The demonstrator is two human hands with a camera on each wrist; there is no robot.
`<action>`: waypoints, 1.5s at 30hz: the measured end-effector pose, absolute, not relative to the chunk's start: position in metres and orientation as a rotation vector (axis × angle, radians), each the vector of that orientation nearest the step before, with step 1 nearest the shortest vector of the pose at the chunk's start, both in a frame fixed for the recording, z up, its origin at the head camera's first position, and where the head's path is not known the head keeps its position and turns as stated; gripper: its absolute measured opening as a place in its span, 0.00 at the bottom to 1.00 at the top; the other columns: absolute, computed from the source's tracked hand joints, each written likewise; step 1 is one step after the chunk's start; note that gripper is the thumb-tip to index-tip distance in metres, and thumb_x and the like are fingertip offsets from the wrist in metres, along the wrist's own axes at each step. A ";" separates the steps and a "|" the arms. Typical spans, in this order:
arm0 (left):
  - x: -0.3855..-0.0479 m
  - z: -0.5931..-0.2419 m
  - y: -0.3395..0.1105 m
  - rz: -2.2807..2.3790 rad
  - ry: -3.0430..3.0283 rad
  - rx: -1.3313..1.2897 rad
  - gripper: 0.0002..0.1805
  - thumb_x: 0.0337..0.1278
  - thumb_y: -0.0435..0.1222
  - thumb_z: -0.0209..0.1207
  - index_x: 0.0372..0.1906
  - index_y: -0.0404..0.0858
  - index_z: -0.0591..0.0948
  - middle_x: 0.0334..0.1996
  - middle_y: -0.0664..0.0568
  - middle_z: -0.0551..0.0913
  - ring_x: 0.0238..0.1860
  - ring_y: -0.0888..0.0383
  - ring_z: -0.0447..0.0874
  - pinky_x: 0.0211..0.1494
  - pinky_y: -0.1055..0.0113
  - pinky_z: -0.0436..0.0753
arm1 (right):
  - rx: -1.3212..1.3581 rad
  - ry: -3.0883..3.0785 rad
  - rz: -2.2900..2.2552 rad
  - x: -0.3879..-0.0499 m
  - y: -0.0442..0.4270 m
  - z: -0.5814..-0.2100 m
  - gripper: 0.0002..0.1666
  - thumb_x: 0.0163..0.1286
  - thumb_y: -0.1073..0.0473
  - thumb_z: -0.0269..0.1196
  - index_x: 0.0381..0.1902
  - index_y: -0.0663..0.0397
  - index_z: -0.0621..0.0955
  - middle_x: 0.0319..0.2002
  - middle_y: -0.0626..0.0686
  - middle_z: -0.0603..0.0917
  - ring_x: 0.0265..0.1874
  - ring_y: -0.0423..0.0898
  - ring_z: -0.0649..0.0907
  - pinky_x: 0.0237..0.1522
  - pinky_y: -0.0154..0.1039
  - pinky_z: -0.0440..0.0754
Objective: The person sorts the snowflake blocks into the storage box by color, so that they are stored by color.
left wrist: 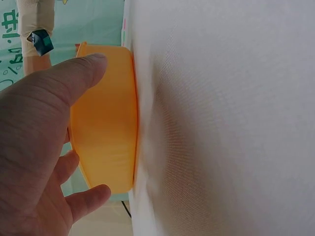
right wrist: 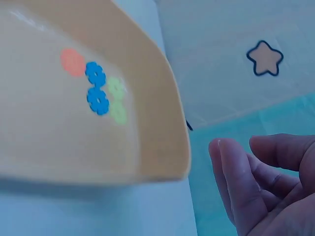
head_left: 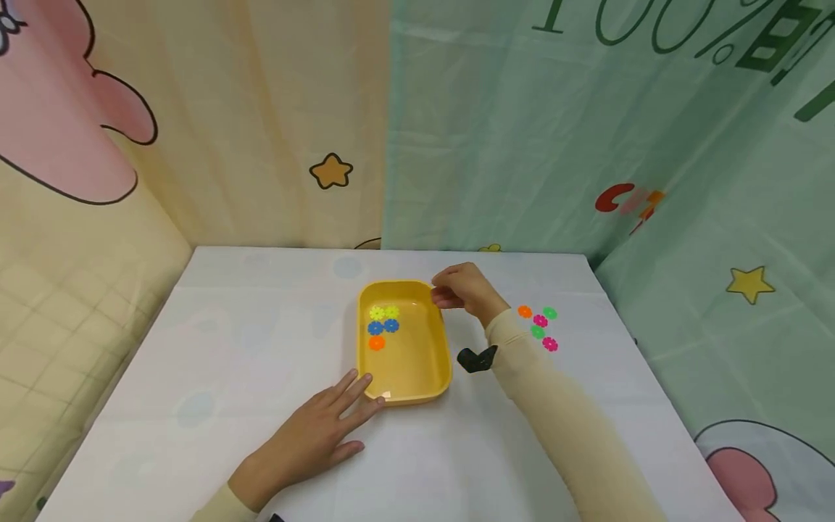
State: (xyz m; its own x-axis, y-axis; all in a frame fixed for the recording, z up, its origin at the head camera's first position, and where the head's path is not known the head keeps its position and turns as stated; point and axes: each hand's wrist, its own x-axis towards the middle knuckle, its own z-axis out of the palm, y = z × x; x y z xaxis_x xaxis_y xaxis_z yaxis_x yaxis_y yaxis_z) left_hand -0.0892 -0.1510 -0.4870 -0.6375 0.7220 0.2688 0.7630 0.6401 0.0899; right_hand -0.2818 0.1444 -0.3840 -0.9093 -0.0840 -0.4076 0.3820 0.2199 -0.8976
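Observation:
A yellow tray [head_left: 412, 362] holds two yellow-green pieces, two blue flower-shaped pieces [head_left: 391, 325] and one orange piece [head_left: 376, 343], grouped on its left side. My left hand [head_left: 313, 438] rests with spread fingers at the tray's near left corner; in the left wrist view the same hand [left wrist: 37, 132] lies against the tray wall [left wrist: 106, 118]. At the tray's far right corner is my right hand [head_left: 466, 290]. Seen from the right wrist, that hand [right wrist: 268, 184] has bent fingers, a gap before the thumb, nothing between them, and stands apart from the tray rim [right wrist: 178, 108].
Several loose flower-shaped pieces, orange, green and pink [head_left: 550, 344], lie on the white table [head_left: 261, 326] right of the tray, beside my right forearm. Printed curtains [head_left: 457, 145] hang behind the table and at both sides. A black band piece [head_left: 476, 359] sticks out at my right wrist.

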 end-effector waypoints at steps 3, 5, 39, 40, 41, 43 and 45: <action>-0.088 -0.489 -0.151 -0.295 -2.636 -1.208 0.43 0.53 0.53 0.72 0.75 0.54 0.70 0.76 0.43 0.65 0.76 0.41 0.63 0.63 0.49 0.81 | 0.325 2.175 -1.747 -0.282 0.177 -0.382 0.19 0.73 0.63 0.62 0.56 0.71 0.79 0.32 0.56 0.87 0.25 0.44 0.87 0.31 0.35 0.88; -0.087 -0.491 -0.151 -0.302 -2.630 -1.209 0.44 0.53 0.53 0.72 0.76 0.54 0.69 0.76 0.43 0.65 0.76 0.41 0.63 0.62 0.49 0.81 | 0.360 2.211 -1.738 -0.282 0.200 -0.384 0.21 0.73 0.62 0.62 0.59 0.70 0.78 0.36 0.56 0.86 0.27 0.43 0.87 0.33 0.34 0.88; -0.091 -0.492 -0.150 -0.288 -2.551 -1.211 0.46 0.50 0.52 0.74 0.76 0.53 0.70 0.75 0.42 0.67 0.74 0.41 0.66 0.60 0.51 0.83 | 0.640 2.482 -1.518 -0.283 0.320 -0.451 0.25 0.75 0.59 0.59 0.65 0.65 0.75 0.57 0.62 0.78 0.45 0.52 0.79 0.46 0.38 0.82; -0.090 -0.492 -0.150 -0.284 -2.558 -1.209 0.46 0.50 0.53 0.73 0.76 0.53 0.69 0.75 0.42 0.67 0.74 0.41 0.66 0.60 0.51 0.83 | 0.637 2.488 -1.500 -0.283 0.321 -0.453 0.25 0.74 0.59 0.59 0.65 0.66 0.75 0.54 0.61 0.79 0.41 0.50 0.79 0.43 0.37 0.81; -0.089 -0.493 -0.150 -0.280 -2.564 -1.209 0.46 0.50 0.53 0.73 0.76 0.53 0.69 0.75 0.42 0.67 0.74 0.41 0.66 0.60 0.51 0.83 | 0.638 2.493 -1.485 -0.283 0.321 -0.454 0.25 0.74 0.59 0.60 0.64 0.66 0.75 0.51 0.60 0.80 0.37 0.49 0.78 0.40 0.37 0.81; -0.088 -0.493 -0.151 -0.272 -2.580 -1.207 0.46 0.52 0.54 0.72 0.77 0.54 0.68 0.76 0.42 0.66 0.75 0.42 0.65 0.60 0.51 0.83 | 0.629 2.507 -1.472 -0.282 0.321 -0.457 0.24 0.73 0.61 0.60 0.63 0.67 0.75 0.46 0.60 0.80 0.32 0.48 0.77 0.36 0.37 0.80; -0.088 -0.492 -0.151 -0.267 -2.594 -1.204 0.46 0.53 0.54 0.72 0.77 0.55 0.67 0.76 0.43 0.66 0.75 0.42 0.65 0.60 0.51 0.82 | 0.620 2.531 -1.463 -0.283 0.322 -0.459 0.24 0.72 0.62 0.61 0.62 0.68 0.75 0.44 0.60 0.80 0.29 0.48 0.77 0.34 0.37 0.80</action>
State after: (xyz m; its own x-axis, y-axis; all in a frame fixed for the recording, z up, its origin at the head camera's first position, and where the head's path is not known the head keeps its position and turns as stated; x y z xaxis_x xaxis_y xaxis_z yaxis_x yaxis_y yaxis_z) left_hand -0.0883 -0.1510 -0.4923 -0.6187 0.7188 0.3171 0.7684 0.6377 0.0535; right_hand -0.2827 0.3221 -0.4590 -0.9028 0.2746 -0.3308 0.4238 0.4377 -0.7930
